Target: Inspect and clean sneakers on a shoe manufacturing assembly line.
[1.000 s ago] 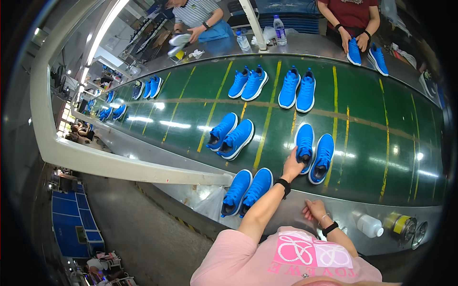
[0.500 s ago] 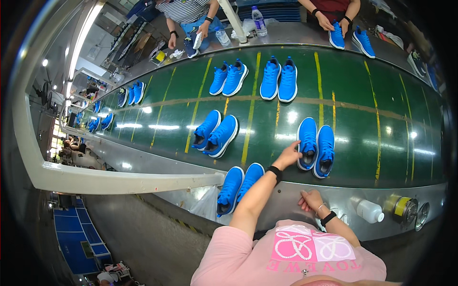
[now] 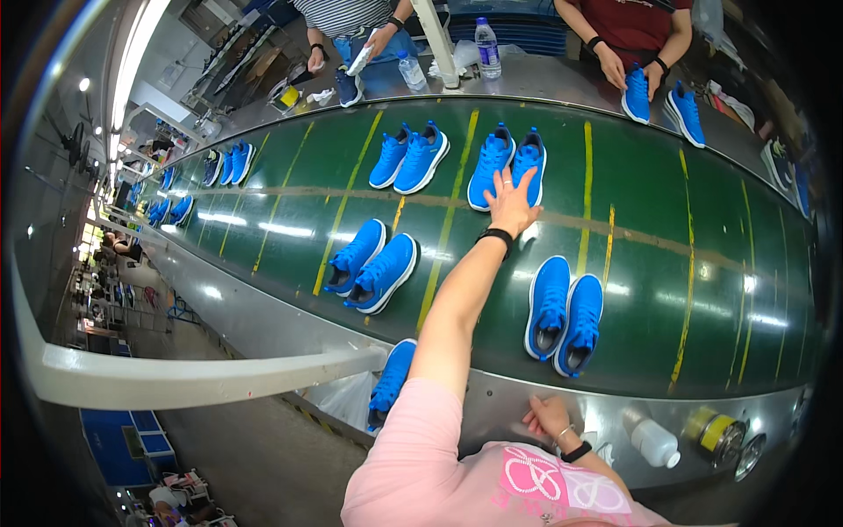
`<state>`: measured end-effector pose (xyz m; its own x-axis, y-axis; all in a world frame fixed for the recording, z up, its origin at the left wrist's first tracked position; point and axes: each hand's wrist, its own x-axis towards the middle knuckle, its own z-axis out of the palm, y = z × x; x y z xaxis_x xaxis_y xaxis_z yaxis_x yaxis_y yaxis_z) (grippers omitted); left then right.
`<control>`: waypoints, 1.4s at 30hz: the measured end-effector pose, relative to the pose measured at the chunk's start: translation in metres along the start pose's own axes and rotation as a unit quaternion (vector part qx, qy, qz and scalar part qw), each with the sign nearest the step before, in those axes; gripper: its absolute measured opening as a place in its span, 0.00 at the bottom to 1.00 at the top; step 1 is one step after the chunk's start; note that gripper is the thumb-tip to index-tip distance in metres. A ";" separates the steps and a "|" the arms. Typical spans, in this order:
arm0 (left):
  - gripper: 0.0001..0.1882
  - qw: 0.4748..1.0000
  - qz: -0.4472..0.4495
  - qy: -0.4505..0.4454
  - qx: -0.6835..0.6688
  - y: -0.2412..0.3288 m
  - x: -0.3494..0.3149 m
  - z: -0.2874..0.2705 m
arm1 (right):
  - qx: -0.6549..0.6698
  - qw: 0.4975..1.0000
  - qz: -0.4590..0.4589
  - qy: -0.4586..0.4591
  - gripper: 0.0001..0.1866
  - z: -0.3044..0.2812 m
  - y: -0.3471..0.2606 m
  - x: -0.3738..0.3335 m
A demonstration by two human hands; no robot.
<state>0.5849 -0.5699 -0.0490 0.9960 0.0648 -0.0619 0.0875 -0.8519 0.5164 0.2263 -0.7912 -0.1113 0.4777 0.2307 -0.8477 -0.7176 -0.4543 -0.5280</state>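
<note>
My left hand (image 3: 512, 204) reaches across the belt with spread fingers over the near ends of a pair of blue sneakers (image 3: 490, 167). The fingertips overlap the shoes; whether they press on them I cannot tell. Nearer to me, another pair of blue sneakers (image 3: 549, 303) with white soles stands side by side on the belt. My right hand (image 3: 551, 416) is at the belt's metal border, holding nothing, its fingers loosely bent and slightly apart. Beyond my left forearm, two more pairs, a far pair (image 3: 421, 158) and a near pair (image 3: 384, 274), sit on the green belt (image 3: 650, 202).
A blue sneaker (image 3: 392, 378) stands by the white frame post (image 3: 228, 373), partly hidden by my arm. A white bottle (image 3: 654, 441) and a yellow-labelled can (image 3: 716, 432) lie to my right. Across the belt, two people handle shoes near water bottles (image 3: 487, 48).
My left hand has moved from the near sneaker pair to the far pair. The near pair no longer has a hand at it. The whole view has shifted; my right hand stays at the border.
</note>
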 end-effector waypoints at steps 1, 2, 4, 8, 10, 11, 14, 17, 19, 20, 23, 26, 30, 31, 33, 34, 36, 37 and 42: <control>0.46 0.999 0.012 0.027 0.017 0.006 0.012 0.001 | -0.003 1.000 0.018 0.003 0.30 0.000 -0.001 0.001; 0.47 0.998 0.022 0.050 0.036 0.010 0.026 0.002 | -0.004 1.000 0.027 0.001 0.30 -0.001 -0.002 0.001; 0.48 0.992 0.048 0.105 0.045 0.016 0.051 0.007 | -0.011 1.000 0.025 0.002 0.30 -0.003 -0.004 0.001; 0.47 0.991 -0.004 0.098 0.090 0.017 0.091 0.016 | -0.039 0.998 0.041 -0.007 0.30 -0.008 -0.009 -0.003; 0.46 0.989 -0.074 0.003 0.126 0.014 0.107 0.013 | -0.072 0.997 0.036 -0.013 0.30 -0.011 -0.011 -0.004; 0.45 0.989 -0.082 -0.002 0.127 0.014 0.114 0.012 | -0.067 0.997 0.036 -0.009 0.30 -0.012 -0.012 -0.004; 0.41 0.986 -0.103 -0.033 0.129 0.019 0.126 0.011 | -0.073 0.997 0.038 -0.006 0.30 -0.015 -0.013 -0.006; 0.40 0.985 -0.094 0.003 0.141 0.025 0.117 0.020 | -0.071 0.997 0.028 -0.005 0.30 -0.018 -0.013 -0.007; 0.39 0.986 -0.082 0.030 0.142 0.025 0.103 0.028 | -0.073 0.996 0.044 -0.007 0.30 -0.019 -0.013 -0.008; 0.38 0.986 -0.068 0.060 0.140 0.024 0.096 0.031 | -0.075 0.997 0.034 -0.002 0.30 -0.020 -0.011 -0.008; 0.33 0.982 -0.037 0.124 0.139 0.023 0.069 0.038 | -0.062 0.997 0.036 0.006 0.31 -0.021 -0.009 -0.009; 0.30 0.985 -0.018 0.137 0.100 0.019 0.036 0.032 | -0.049 0.999 0.009 0.020 0.31 -0.021 -0.005 -0.010; 0.29 0.987 -0.010 0.135 0.089 0.011 -0.017 0.008 | -0.042 0.999 -0.015 0.031 0.31 -0.023 0.003 -0.009; 0.29 0.988 -0.014 0.133 0.078 0.010 -0.032 -0.001 | -0.046 0.998 -0.011 0.029 0.31 -0.024 0.005 -0.010; 0.29 0.991 0.008 0.128 0.038 0.012 -0.061 -0.023 | -0.030 0.999 -0.023 0.038 0.31 -0.025 0.008 -0.010; 0.28 0.987 0.046 0.151 0.041 0.016 -0.076 -0.032 | -0.027 0.998 -0.027 0.040 0.30 -0.026 0.011 -0.009; 0.28 0.981 0.122 0.146 0.038 0.027 -0.110 -0.056 | -0.030 0.998 -0.033 0.043 0.31 -0.027 0.016 -0.008; 0.28 0.979 0.161 0.122 0.033 0.034 -0.127 -0.068 | -0.027 0.998 -0.039 0.043 0.31 -0.027 0.019 -0.006; 0.27 0.901 0.423 0.002 0.096 0.071 -0.235 -0.101 | -0.010 0.992 -0.099 0.073 0.30 -0.031 0.048 0.015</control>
<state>0.3595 -0.5930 0.0879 0.7048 -0.6489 0.2868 -0.7077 -0.6714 0.2200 0.2150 -0.8362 -0.1482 0.6775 0.1903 -0.7105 -0.5930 -0.4301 -0.6807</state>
